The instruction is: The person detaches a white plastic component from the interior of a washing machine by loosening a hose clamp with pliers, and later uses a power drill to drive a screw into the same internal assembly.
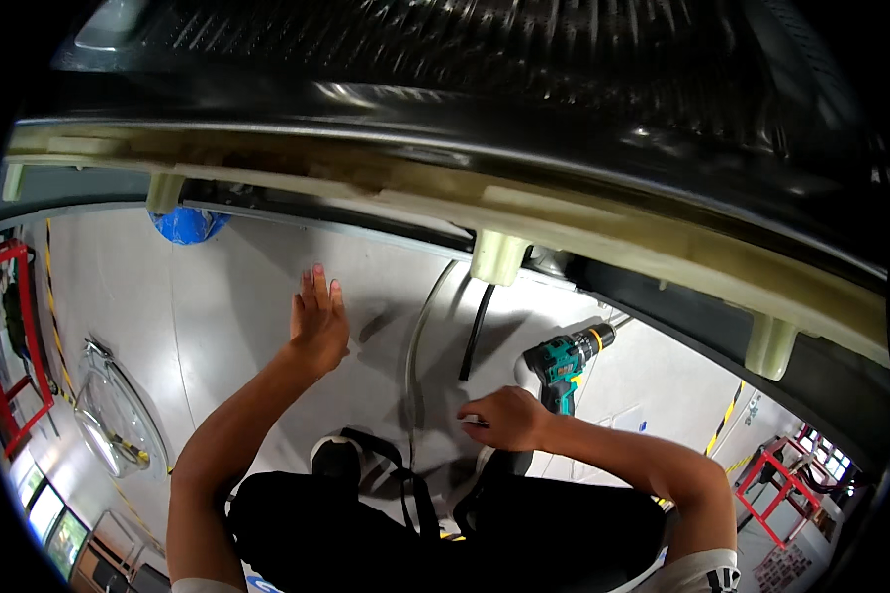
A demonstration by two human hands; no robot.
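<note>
Pointing far and right, the drill [564,358] sits just right of the curled right hand [509,418]; I can't tell its hold. The left hand [319,324], fingers straight, looks bare.

Floor [200,321]: pale grey, smooth, thin seams. Glossy toward the right, with a strong white glare; soft shadows fall across the middle. Black-and-yellow striped tape on both sides, 1 run at left [54,311], 1 at right [727,415]. 2 red metal frames: 1 at far left [35,326], 1 at lower right [759,520]. Lower left: bright window [67,542], greenery through 2 panes; brown panel [84,569] close by, furniture type unclear. Straight edges bow near the rim.
</note>
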